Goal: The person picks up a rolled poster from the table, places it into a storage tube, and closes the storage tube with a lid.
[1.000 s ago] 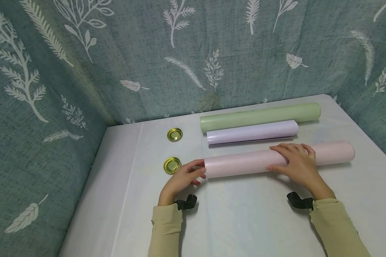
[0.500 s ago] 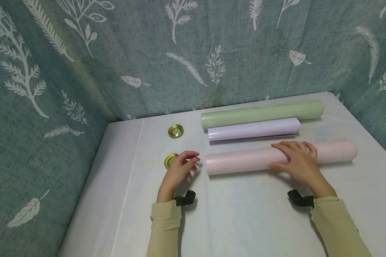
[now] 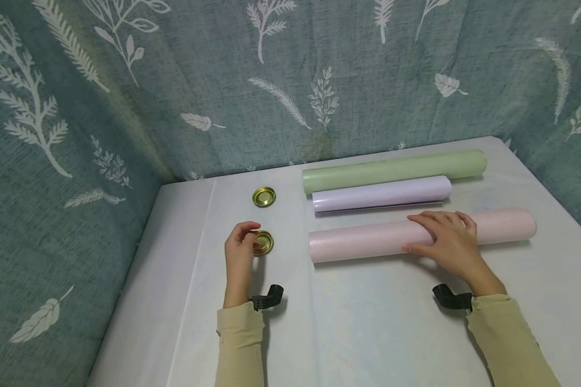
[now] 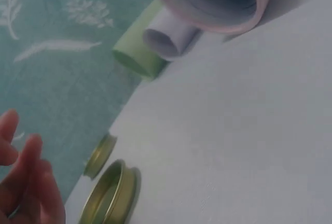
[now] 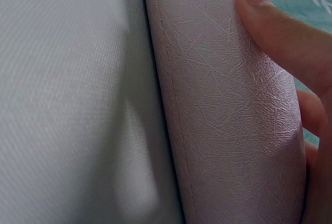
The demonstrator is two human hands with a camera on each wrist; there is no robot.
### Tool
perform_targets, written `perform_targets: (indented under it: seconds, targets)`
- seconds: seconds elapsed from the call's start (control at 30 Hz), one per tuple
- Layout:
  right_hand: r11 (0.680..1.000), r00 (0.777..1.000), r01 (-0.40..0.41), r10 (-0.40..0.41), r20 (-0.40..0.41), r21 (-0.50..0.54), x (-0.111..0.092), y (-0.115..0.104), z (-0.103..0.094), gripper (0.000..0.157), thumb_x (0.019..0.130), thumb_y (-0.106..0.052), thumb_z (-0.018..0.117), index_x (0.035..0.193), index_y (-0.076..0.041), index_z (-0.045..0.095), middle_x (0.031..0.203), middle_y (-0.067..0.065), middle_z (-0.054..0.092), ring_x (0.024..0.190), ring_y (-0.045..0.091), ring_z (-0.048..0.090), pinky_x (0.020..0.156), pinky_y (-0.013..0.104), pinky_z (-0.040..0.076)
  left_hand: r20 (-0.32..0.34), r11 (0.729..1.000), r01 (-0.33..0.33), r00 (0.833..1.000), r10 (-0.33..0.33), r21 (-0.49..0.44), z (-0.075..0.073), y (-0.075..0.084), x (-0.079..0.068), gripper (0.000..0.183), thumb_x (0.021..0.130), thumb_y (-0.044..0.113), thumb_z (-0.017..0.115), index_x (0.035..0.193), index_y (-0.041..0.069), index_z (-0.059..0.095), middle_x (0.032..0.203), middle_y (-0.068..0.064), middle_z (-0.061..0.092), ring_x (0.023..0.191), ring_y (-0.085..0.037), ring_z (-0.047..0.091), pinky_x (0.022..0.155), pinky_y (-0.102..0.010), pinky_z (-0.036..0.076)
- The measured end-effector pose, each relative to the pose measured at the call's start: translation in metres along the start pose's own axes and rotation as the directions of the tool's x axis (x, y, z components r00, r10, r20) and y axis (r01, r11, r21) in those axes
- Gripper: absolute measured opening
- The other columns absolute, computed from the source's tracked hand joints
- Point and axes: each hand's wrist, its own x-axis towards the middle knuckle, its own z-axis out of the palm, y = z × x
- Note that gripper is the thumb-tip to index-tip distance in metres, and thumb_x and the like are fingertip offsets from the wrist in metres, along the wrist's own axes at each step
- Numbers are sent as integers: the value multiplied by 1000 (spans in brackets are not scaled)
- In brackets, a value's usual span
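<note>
A pink textured paper roll (image 3: 358, 239) lies across the table, and my right hand (image 3: 450, 242) grips it from above near its middle. In the right wrist view the thumb (image 5: 285, 32) lies along its embossed surface. The roll's hollow end (image 4: 223, 6) shows in the left wrist view. My left hand (image 3: 238, 250), fingers loosely bent, hovers at the nearer gold round lid (image 3: 265, 243) and partly covers it in the head view. Nothing shows in that hand; its fingertips (image 4: 33, 146) are apart from the lid in the left wrist view. A second gold lid (image 3: 263, 196) lies farther back.
Behind the pink roll lie a lilac roll (image 3: 382, 194) and a green roll (image 3: 394, 171), side by side. A white cloth covers the table (image 3: 368, 322). A teal leaf-patterned curtain (image 3: 232, 145) stands along the back and sides.
My left hand has left the pink roll's left end and moved left to the nearer gold lid. The right hand keeps its grip on the roll, which stays about where it was.
</note>
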Motion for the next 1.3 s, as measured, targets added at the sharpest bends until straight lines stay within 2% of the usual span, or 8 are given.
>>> perform_targets:
  seconds: [0.13, 0.27, 0.33, 0.5, 0.57, 0.8, 1.0, 1.3]
  targets:
    - [1000, 1000, 10, -10, -10, -3, 1, 1, -2, 73, 65, -63, 65, 122, -19, 53, 122, 9, 48, 113, 31, 34, 94, 56, 7, -89, 1000, -15, 996, 17, 15, -4, -7, 6, 19, 88, 6, 45, 99, 4, 61, 102, -16, 56, 85, -25, 51, 72, -33, 44]
    - [1000, 1000, 18, -18, -20, -4, 3, 2, -4, 72, 65, -62, 66, 122, -19, 54, 121, 9, 48, 112, 31, 35, 94, 56, 7, -145, 999, 11, 989, -6, 36, -6, -7, 7, 19, 89, 13, 48, 101, 8, 62, 100, -13, 56, 85, -22, 48, 74, -33, 40]
    - [1000, 1000, 15, -15, -18, -4, 4, 1, -4, 72, 65, -62, 66, 122, -18, 54, 121, 10, 48, 112, 31, 35, 94, 56, 7, -155, 997, 36, 988, -25, 67, -6, -6, 6, 19, 89, 18, 50, 102, 11, 62, 105, -8, 54, 94, -18, 46, 80, -33, 38]
    - [1000, 1000, 11, -11, -17, -1, 4, 1, -5, 73, 65, -62, 66, 122, -17, 53, 121, 10, 48, 112, 31, 35, 95, 56, 6, -105, 986, 74, 993, -58, 152, -6, -5, 6, 30, 87, 36, 55, 107, 14, 59, 124, -3, 45, 119, -18, 35, 97, -39, 29]
    - [1000, 1000, 12, -12, -18, -1, 4, 0, -5, 73, 65, -62, 66, 122, -17, 53, 121, 11, 48, 112, 31, 34, 95, 56, 6, -75, 983, 78, 995, -66, 168, -5, -4, 7, 36, 86, 41, 55, 109, 14, 57, 127, -4, 42, 122, -20, 33, 100, -40, 27]
    - [1000, 1000, 11, -11, -18, -2, 3, 1, -2, 73, 65, -62, 66, 121, -18, 54, 121, 10, 48, 113, 31, 34, 95, 57, 6, -11, 967, 97, 995, -97, 236, -4, -7, 7, 39, 86, 34, 57, 119, 15, 51, 132, -9, 37, 123, -24, 33, 100, -39, 28]
    - [1000, 1000, 10, -10, -13, -3, 1, 1, 0, 73, 65, -62, 65, 121, -17, 54, 121, 10, 48, 113, 32, 34, 95, 57, 6, 73, 893, -3, 997, -33, 450, -2, -12, 5, 48, 84, 32, 59, 128, 15, 46, 134, -12, 37, 125, -32, 24, 98, -49, 26]
    - [1000, 1000, 7, -7, -9, 1, -1, 0, 0, 73, 65, -62, 65, 121, -16, 54, 122, 10, 48, 113, 33, 34, 96, 57, 5, 162, 782, -144, 985, 55, 606, 2, -18, 1, 54, 80, 24, 66, 127, 9, 46, 132, -15, 38, 123, -34, 21, 97, -47, 25]
